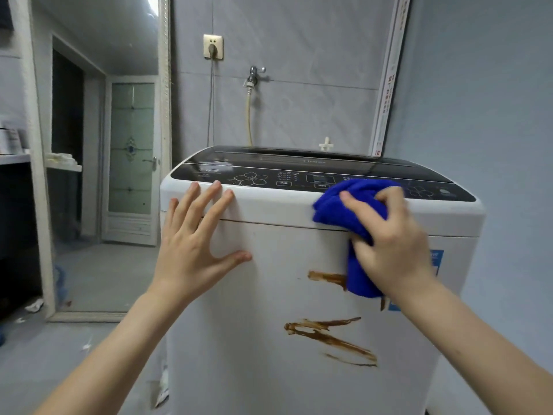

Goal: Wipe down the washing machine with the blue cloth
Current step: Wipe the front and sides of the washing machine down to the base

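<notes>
A white top-loading washing machine (254, 324) with a dark control panel (269, 175) fills the middle of the view. Brown smears (326, 333) streak its front wall, one higher (326, 277) beside the cloth. My right hand (392, 244) grips a bunched blue cloth (344, 211) against the upper right of the front, over the rim. My left hand (194, 244) presses flat on the upper left of the front, fingers spread and straight, fingertips reaching the top edge.
A tap (254, 74) with a yellowish hose and a wall socket (213, 47) sit on the tiled wall behind the machine. A long flat box (389, 85) leans in the right corner. An open doorway (89, 175) lies to the left, with bare floor before it.
</notes>
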Available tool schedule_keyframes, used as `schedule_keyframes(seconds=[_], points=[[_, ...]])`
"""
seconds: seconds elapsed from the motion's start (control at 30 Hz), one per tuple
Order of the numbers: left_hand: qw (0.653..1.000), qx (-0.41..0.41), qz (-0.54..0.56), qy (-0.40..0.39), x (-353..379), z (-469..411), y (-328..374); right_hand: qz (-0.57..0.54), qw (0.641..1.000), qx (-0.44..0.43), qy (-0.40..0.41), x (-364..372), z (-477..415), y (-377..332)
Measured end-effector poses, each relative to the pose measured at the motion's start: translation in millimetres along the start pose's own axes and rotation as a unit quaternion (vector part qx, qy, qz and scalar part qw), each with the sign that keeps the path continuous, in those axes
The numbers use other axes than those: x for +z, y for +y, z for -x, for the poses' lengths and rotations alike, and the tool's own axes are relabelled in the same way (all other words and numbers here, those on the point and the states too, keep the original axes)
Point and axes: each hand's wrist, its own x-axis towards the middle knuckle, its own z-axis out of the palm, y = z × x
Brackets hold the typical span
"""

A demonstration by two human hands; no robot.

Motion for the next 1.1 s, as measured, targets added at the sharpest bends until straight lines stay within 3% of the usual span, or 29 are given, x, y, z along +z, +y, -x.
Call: schedule_keyframes(seconds=[0.13,0.23,0.4,0.53,0.67,0.8,0.97,1.1], points=[[1.0,0.007,-0.002,-0.005,-2,-2,0,0.001,0.997,-0.074,-0.01,30,-36,-56],[1.0,0.01,-0.005,-0.01,-6,-3,-1,0.0,0.994,-0.102,-0.034,21,-34,-42],[0.999,0.015,-0.032,-0.019,-12,-7,0,0.008,0.998,-0.022,-0.056,-28,12,42],[0.997,0.047,-0.047,-0.041,-12,-17,5,-0.002,0.999,0.03,-0.033,-19,13,28],[0.995,0.064,-0.045,-0.056,-10,-25,10,-0.026,0.999,0.0,-0.033,4,-24,-17],[0.995,0.084,-0.025,-0.05,0,-33,37,-0.018,0.998,-0.026,-0.063,-5,-22,3],[0.994,0.107,0.003,0.014,34,-55,87,-0.006,0.995,0.099,-0.019,-36,20,97],[0.993,0.104,0.043,0.035,53,-64,125,-0.021,0.97,0.244,0.017,-51,42,137]])
